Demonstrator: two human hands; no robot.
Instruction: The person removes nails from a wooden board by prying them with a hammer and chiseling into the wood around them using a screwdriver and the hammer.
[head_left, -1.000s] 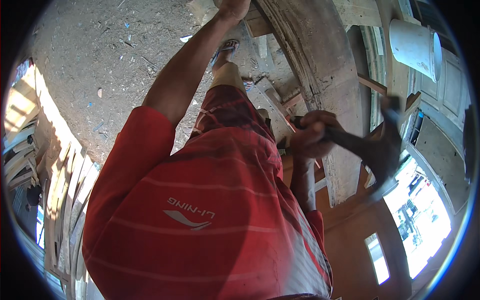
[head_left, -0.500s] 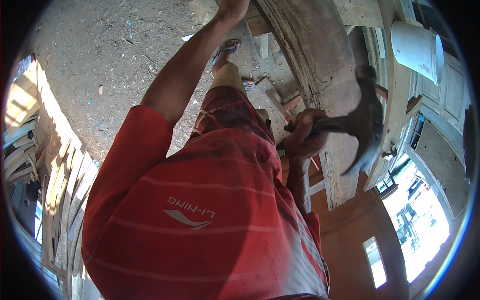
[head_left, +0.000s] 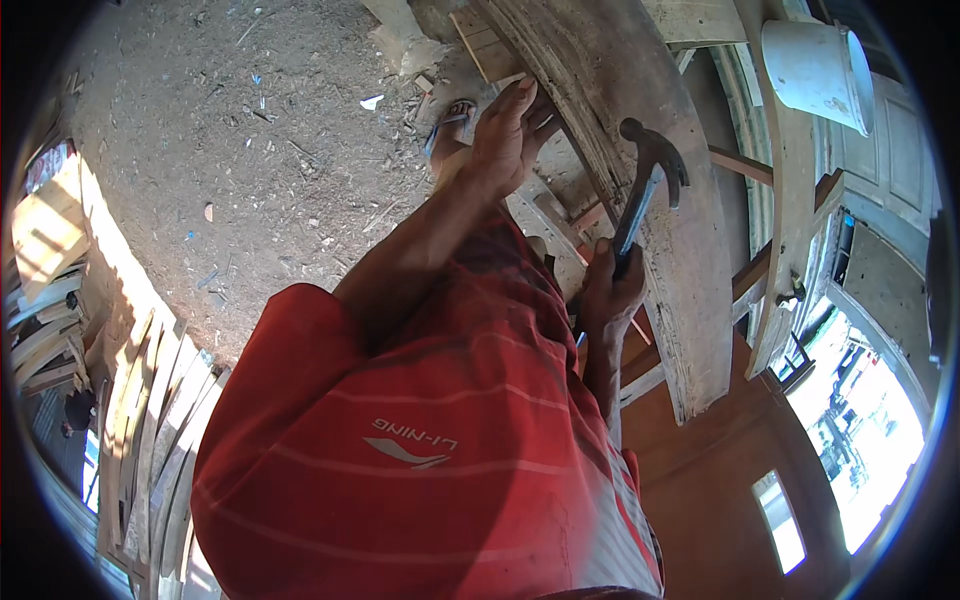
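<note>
Well, R hand (head_left: 614,292) w/ hammer (head_left: 640,200) over worn wd slab (head_left: 695,250), flr (head_left: 250,170) littered.

One legible marking: short pale lettering (head_left: 414,435) on the person's red shirt (head_left: 400,510), upside-down and slightly tilted in view. Curved pale logo (head_left: 405,454) sits just below it in frame.

Apparently a woodworking shop: long boards (head_left: 150,430), scrap-strewn ground (head_left: 270,190), 1 claw hammer (head_left: 641,203).
</note>
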